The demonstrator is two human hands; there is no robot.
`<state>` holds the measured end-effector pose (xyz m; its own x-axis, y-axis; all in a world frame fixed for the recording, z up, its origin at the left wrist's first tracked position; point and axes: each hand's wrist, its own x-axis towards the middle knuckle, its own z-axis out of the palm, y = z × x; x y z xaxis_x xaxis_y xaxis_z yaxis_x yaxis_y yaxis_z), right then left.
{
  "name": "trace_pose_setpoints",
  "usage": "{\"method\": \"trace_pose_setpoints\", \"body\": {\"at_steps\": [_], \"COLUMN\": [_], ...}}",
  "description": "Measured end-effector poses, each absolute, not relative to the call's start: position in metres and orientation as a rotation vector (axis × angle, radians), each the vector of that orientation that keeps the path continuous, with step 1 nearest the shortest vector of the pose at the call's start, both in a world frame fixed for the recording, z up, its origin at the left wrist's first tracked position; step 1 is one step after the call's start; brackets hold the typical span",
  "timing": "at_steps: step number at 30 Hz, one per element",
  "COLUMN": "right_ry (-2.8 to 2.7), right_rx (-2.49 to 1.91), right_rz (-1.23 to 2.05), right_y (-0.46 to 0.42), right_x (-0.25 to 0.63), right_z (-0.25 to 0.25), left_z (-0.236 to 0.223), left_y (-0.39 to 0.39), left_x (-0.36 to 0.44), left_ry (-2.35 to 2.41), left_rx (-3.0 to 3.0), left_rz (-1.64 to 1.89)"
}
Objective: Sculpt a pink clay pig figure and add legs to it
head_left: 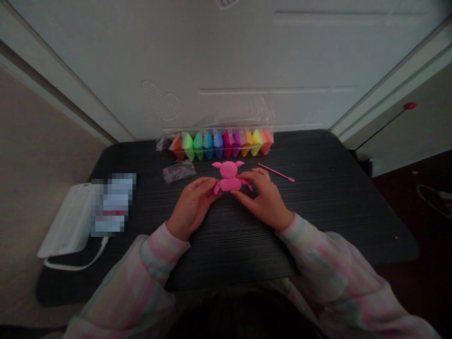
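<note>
A pink clay figure (230,177) with a round head, two pointed ears, an oval body and small limbs is between my hands above the dark table. My left hand (195,203) pinches the limb on its left side between thumb and fingers. On the other side, my right hand (263,195) has its thumb under the body and its fingers at the right limb. Just beyond the right hand lies a thin pink modelling tool (276,172).
Clay packets (219,145) in many colours stand in a clear wrapper along the table's back. A crumpled clear bag (179,171) lies before them. At the left are a phone (115,205), a white power bank (68,219) and a white cable (76,268). A white door (226,61) rises behind the black table (335,197).
</note>
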<state>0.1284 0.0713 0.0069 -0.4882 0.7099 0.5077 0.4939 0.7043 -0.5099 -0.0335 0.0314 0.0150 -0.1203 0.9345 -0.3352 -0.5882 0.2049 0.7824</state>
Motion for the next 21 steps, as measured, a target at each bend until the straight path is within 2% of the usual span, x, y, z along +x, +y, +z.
{"method": "trace_pose_setpoints", "body": {"at_steps": [21], "right_ry": [-2.213], "right_rx": [-0.856], "right_rz": [0.369], "right_y": [0.0704], "right_x": [0.1285], "right_z": [0.0053], "left_z": [0.013], "left_y": [0.0328], "left_x": [-0.0341], "left_ry": [0.935], "left_rx": [0.358], "left_rz": [1.289]}}
